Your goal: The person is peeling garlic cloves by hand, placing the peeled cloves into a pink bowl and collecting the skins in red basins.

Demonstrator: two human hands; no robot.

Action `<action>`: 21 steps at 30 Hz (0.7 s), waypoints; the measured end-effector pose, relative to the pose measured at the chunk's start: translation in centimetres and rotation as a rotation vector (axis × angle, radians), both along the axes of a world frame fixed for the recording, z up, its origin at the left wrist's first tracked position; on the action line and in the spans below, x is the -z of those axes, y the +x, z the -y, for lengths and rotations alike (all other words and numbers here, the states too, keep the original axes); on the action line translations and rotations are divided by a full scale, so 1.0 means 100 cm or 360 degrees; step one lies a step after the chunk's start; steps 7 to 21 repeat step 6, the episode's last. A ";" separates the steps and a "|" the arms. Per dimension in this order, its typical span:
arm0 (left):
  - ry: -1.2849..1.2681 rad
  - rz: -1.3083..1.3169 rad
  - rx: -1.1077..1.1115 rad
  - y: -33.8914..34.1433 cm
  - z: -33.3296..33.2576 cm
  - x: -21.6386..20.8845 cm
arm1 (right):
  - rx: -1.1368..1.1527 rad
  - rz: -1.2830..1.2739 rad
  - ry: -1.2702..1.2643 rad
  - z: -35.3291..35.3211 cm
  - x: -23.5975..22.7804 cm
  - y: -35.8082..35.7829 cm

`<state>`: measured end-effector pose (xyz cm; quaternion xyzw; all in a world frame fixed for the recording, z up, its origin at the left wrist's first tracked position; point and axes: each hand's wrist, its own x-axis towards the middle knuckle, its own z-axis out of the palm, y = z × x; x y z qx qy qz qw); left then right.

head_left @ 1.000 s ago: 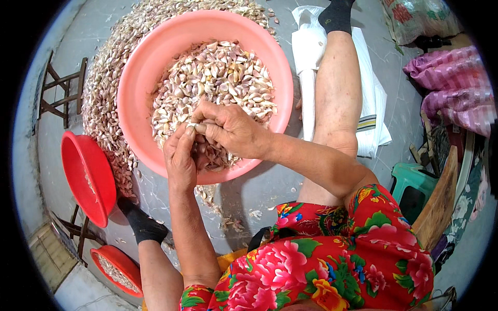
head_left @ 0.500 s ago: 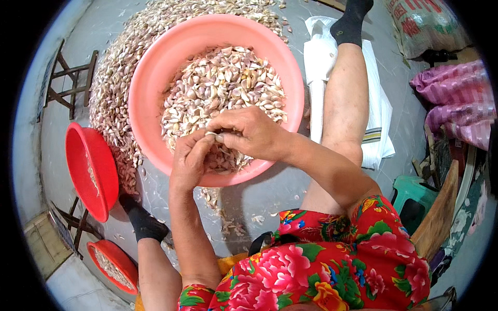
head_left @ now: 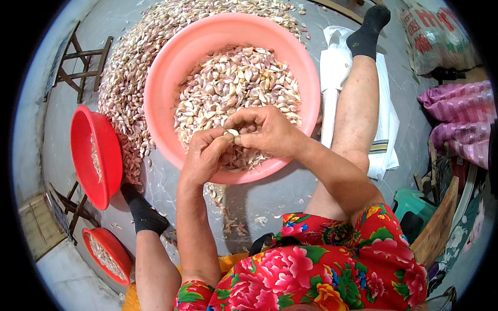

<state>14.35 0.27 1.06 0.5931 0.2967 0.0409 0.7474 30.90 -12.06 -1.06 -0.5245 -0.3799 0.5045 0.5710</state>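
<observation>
Over the near part of a big pink basin [head_left: 155, 122], a small pale garlic clove [head_left: 233, 132] is pinched between my two hands. My left hand [head_left: 204, 153] grips it with thumb and forefinger. From the other side my right hand [head_left: 272, 133] holds it the same way, its other fingers curled. Unpeeled garlic cloves [head_left: 236, 85] lie heaped in the basin, with loose dry skins [head_left: 246, 159] under my hands. The curled fingers hide part of the clove.
A large pile of cloves [head_left: 122, 88] spreads on the floor behind and left of the basin. Two red basins [head_left: 78, 150] stand at left, near dark wooden stools [head_left: 83, 65]. My legs flank the pink basin; sacks [head_left: 441, 39] and a green stool [head_left: 415, 205] are at right.
The whole view has shifted, so the basin and hands sit farther right in the picture. More of the clove's pale surface shows between my fingertips.
</observation>
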 end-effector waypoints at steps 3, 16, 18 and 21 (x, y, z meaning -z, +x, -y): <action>0.0177 -0.0003 0.0036 -0.004 -0.004 0.011 | 0.0113 0.0345 0.0123 0.001 -0.001 -0.002; 0.0353 -0.0003 -0.0004 -0.002 0.001 0.011 | 0.0143 0.0429 0.0061 0.002 -0.012 -0.001; 0.0353 -0.0003 -0.0004 -0.002 0.001 0.011 | 0.0143 0.0429 0.0061 0.002 -0.012 -0.001; 0.0353 -0.0003 -0.0004 -0.002 0.001 0.011 | 0.0143 0.0429 0.0061 0.002 -0.012 -0.001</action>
